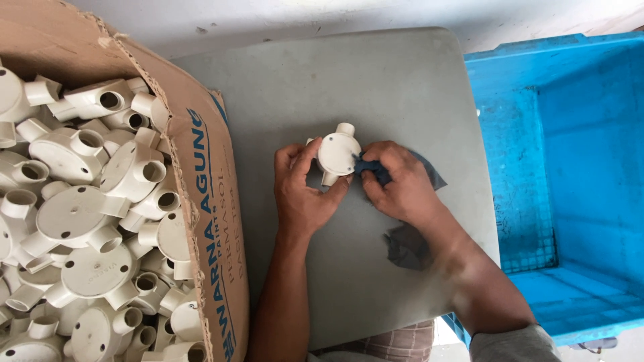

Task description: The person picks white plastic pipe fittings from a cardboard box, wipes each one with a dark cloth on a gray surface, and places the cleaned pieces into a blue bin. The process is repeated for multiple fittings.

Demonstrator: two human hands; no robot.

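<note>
At the centre of the frame, over the grey table (376,87), the left hand (302,191) grips a cream pipe fitting (337,153) while the right hand (396,184) pinches a dark cloth (376,171) against it. Wiping well likely means turning the fitting steadily, reaching every outlet.

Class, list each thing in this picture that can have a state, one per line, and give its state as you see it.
left hand: gripping the round cream junction box
right hand: pressing a dark cloth against the box
junction box: held above the grey table, flat round face up
dark cloth: crumpled, partly under the right hand
cardboard box: open, filled with cream fittings
blue crate: open, nothing visible inside
</note>
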